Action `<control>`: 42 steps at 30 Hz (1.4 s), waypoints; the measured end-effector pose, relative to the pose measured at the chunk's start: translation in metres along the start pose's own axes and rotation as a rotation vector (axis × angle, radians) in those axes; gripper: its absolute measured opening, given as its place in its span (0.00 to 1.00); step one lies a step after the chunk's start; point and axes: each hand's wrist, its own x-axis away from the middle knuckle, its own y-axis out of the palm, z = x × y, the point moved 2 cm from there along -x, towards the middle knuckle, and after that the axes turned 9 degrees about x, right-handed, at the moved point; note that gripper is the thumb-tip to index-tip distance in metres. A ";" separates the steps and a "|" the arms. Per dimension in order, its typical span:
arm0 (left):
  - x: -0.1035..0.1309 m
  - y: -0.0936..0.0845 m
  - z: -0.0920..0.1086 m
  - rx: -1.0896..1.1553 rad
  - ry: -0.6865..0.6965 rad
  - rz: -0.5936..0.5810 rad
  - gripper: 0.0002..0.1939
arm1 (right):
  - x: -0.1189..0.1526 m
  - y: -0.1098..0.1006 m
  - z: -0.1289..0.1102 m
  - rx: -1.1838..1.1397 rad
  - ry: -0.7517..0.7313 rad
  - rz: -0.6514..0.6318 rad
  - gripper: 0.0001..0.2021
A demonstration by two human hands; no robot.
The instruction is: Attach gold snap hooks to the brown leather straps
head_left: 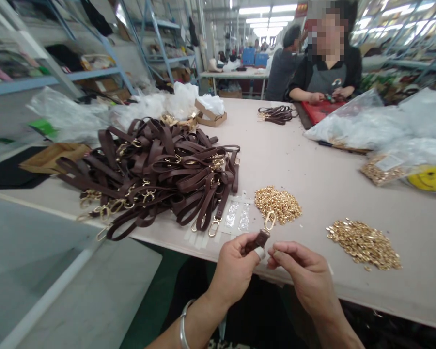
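1. Your left hand (236, 269) pinches the brown strap end (259, 241) between thumb and forefinger, at the near edge of the table (312, 160); a gold clasp (270, 220) hangs from its tip, pointing away from you.
2. Your right hand (305, 276) sits just beside the strap end, its fingers curled together and the thumb tip almost touching it. I cannot tell whether they hold a small part.
3. You seem to be mid-way through fitting hardware to this strap.
4. Next you likely need a piece from the small gold pile (278, 203), just beyond the strap end, or the larger gold pile (363, 242) to its right.
5. The heap of straps (156, 174) lies left of the strap end.
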 end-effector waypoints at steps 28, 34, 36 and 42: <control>0.025 -0.018 -0.007 -0.767 0.501 -0.139 0.19 | 0.010 0.022 0.015 -0.227 0.048 -0.005 0.14; 0.019 -0.005 -0.022 -0.536 0.148 -0.106 0.17 | 0.012 0.010 0.012 -0.184 0.074 -0.011 0.15; 0.016 0.001 -0.028 -0.440 -0.055 -0.114 0.20 | 0.015 -0.014 0.009 0.051 0.016 0.037 0.10; 0.012 0.003 -0.035 -0.373 -0.256 0.039 0.34 | 0.030 -0.135 0.025 1.002 -0.242 0.484 0.10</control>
